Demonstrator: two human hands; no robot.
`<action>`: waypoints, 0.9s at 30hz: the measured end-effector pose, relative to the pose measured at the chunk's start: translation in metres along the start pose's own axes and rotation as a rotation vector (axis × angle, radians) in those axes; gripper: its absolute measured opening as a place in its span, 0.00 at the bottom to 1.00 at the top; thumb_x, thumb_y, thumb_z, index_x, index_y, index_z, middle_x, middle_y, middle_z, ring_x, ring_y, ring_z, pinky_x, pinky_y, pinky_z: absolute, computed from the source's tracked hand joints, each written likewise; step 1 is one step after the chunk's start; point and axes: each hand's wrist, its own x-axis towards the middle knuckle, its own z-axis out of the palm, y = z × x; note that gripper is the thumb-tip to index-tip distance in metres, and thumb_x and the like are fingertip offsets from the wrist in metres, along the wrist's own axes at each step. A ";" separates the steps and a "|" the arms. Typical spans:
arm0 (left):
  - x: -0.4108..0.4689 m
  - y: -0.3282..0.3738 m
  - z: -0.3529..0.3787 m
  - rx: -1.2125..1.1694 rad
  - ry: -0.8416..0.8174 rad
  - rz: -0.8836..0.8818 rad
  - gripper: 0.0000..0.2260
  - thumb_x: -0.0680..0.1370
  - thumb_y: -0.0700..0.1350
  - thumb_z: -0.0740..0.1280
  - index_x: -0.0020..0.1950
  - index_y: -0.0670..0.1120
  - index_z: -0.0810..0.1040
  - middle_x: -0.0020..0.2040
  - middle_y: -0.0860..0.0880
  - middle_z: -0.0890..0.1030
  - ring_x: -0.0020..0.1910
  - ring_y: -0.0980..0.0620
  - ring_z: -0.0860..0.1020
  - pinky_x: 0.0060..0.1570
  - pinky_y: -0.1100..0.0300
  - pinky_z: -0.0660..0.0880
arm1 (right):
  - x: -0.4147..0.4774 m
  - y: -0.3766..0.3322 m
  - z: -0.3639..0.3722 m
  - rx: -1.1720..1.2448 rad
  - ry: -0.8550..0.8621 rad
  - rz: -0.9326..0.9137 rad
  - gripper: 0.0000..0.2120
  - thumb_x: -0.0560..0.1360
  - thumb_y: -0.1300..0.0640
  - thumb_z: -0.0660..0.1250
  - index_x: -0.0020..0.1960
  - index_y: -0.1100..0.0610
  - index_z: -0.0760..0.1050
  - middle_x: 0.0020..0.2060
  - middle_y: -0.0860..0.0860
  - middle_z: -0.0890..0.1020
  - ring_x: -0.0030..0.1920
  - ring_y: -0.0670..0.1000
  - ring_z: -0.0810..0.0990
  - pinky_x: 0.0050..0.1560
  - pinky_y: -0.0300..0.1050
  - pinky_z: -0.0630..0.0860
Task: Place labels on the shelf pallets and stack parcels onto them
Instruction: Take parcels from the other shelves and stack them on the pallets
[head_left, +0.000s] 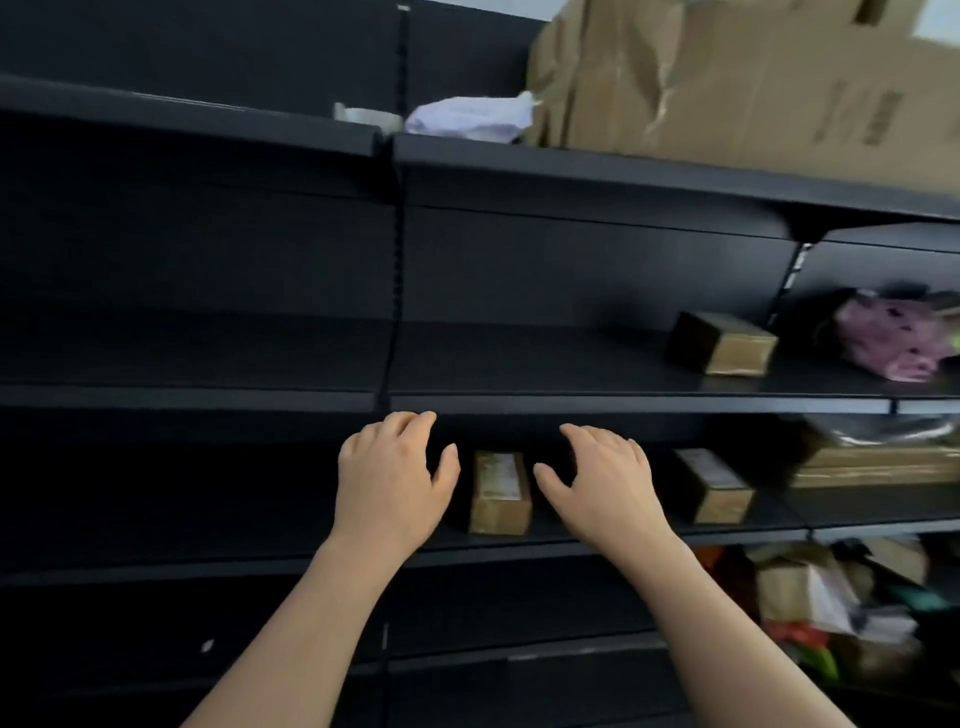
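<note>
A small brown parcel (500, 491) with a label on top lies on a black shelf board (597, 540). My left hand (392, 478) hovers just left of it, fingers spread and empty, its fingertips near the front lip of the shelf above (623, 404). My right hand (602, 480) is just right of the parcel, also spread and empty. Neither hand touches the parcel. A second parcel (712, 484) lies further right on the same board. A third parcel (723, 343) sits on the shelf above.
Black metal shelving fills the view. Large cardboard boxes (727, 78), a white bag (470, 118) and a tape roll (366, 117) rest on the top shelf. A pink bag (893, 338) and flat packets (872, 462) lie at right. Mixed parcels (821, 603) crowd the lower right shelf.
</note>
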 end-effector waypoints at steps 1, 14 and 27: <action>0.005 0.021 0.012 -0.012 -0.007 0.027 0.21 0.79 0.55 0.61 0.69 0.47 0.72 0.65 0.49 0.76 0.64 0.48 0.74 0.65 0.51 0.67 | 0.002 0.023 -0.006 -0.008 0.011 0.026 0.29 0.78 0.41 0.58 0.75 0.53 0.63 0.71 0.51 0.70 0.73 0.53 0.64 0.75 0.55 0.56; 0.091 0.194 0.140 -0.042 -0.118 0.206 0.22 0.79 0.56 0.58 0.70 0.48 0.71 0.66 0.49 0.75 0.65 0.48 0.73 0.65 0.49 0.68 | 0.056 0.240 -0.044 -0.053 0.080 0.280 0.29 0.77 0.41 0.60 0.73 0.55 0.65 0.69 0.53 0.73 0.72 0.56 0.65 0.73 0.55 0.59; 0.208 0.244 0.257 -0.011 -0.319 0.215 0.23 0.81 0.57 0.54 0.74 0.50 0.65 0.72 0.51 0.69 0.69 0.50 0.68 0.69 0.52 0.62 | 0.224 0.327 -0.038 0.008 0.148 0.430 0.40 0.72 0.36 0.64 0.74 0.59 0.58 0.70 0.60 0.67 0.72 0.63 0.62 0.71 0.57 0.61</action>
